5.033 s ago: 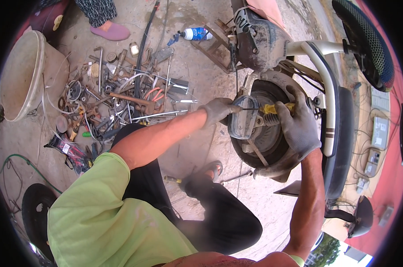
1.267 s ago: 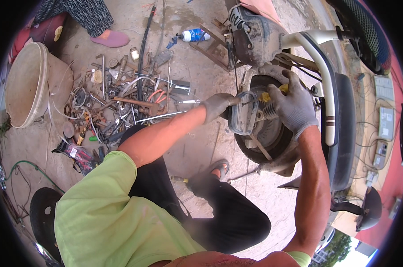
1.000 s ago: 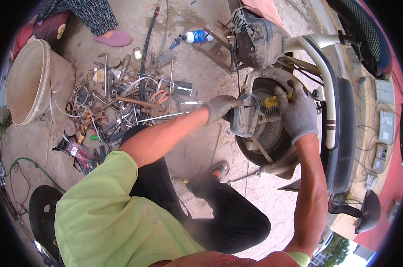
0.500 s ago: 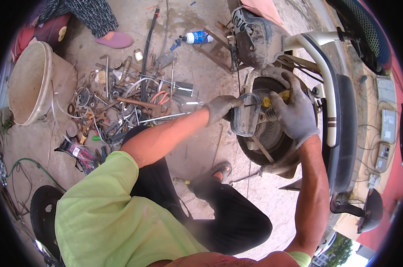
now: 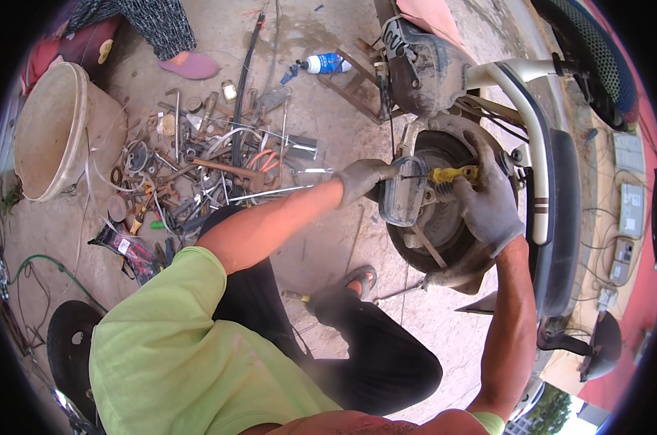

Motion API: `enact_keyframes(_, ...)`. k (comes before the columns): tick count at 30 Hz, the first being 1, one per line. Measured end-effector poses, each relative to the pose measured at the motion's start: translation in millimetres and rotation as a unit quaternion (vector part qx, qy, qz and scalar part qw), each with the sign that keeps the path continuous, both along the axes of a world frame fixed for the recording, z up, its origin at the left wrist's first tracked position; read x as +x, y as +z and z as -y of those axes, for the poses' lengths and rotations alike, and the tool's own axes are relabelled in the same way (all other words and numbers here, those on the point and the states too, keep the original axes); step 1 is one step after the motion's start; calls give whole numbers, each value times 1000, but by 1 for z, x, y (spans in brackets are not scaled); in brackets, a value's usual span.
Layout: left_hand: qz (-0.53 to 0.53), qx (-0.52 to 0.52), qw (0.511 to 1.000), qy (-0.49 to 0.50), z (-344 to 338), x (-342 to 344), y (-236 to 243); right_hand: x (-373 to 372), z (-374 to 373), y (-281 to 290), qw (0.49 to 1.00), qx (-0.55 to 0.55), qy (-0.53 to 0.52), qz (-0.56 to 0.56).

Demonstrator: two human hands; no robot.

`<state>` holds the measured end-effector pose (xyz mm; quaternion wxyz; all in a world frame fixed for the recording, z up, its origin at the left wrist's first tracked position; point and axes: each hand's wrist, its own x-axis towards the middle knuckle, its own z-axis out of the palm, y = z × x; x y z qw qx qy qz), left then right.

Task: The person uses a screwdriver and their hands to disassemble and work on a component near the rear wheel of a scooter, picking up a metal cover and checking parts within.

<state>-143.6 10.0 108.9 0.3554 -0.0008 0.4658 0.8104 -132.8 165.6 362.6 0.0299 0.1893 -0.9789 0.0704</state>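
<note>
My gloved left hand (image 5: 361, 181) pinches the near left edge of a clear oblong lamp-like housing (image 5: 401, 203) at the scooter's rear. My gloved right hand (image 5: 488, 206) is on the yellow handle of a screwdriver (image 5: 448, 175), its fingers curled round the far end. The thin shaft points left at the housing by my left fingertips; I cannot make out exactly where the tip sits. Behind them are a spring (image 5: 446, 193) and the dusty wheel (image 5: 455, 239), partly hidden by the housing and my right hand.
Tools and scrap (image 5: 198, 163) lie heaped left of my hands, near a plastic bucket (image 5: 49, 138). A blue-white bottle (image 5: 325, 64) lies above, beside a rusty frame (image 5: 346, 90). A person's foot in a pink shoe (image 5: 190, 65) is at top. The scooter seat (image 5: 564, 239) is at right.
My right hand has shifted on the screwdriver, its thumb lower than half a second ago, so more of the yellow handle shows. My left hand stays at the housing.
</note>
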Motion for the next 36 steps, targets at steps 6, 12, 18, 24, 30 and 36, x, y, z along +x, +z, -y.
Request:
enact_keyframes(6, -68, -88, 994, -3, 4, -3, -1, 2, 21, 12, 980, 72, -167, 77)
enact_keyframes(12, -134, -181, 974, 21, 5, -2, -1, 8, 10, 11, 995, 41, -79, 48)
enact_keyframes(18, -150, -204, 967, 10, 12, -3, 2, 19, 0, 5, 999, -7, 9, 31)
enact_keyframes(24, -179, -182, 967, 10, 6, -6, -10, 28, 15, 15, 999, 27, -19, 22)
enact_keyframes(30, -216, -139, 965, 45, 2, -6, -21, 34, 29, 17, 998, 30, -39, 38)
enact_keyframes(36, -213, -136, 966, 45, 3, -9, -10, 38, 19, 6, 995, 36, -91, 9)
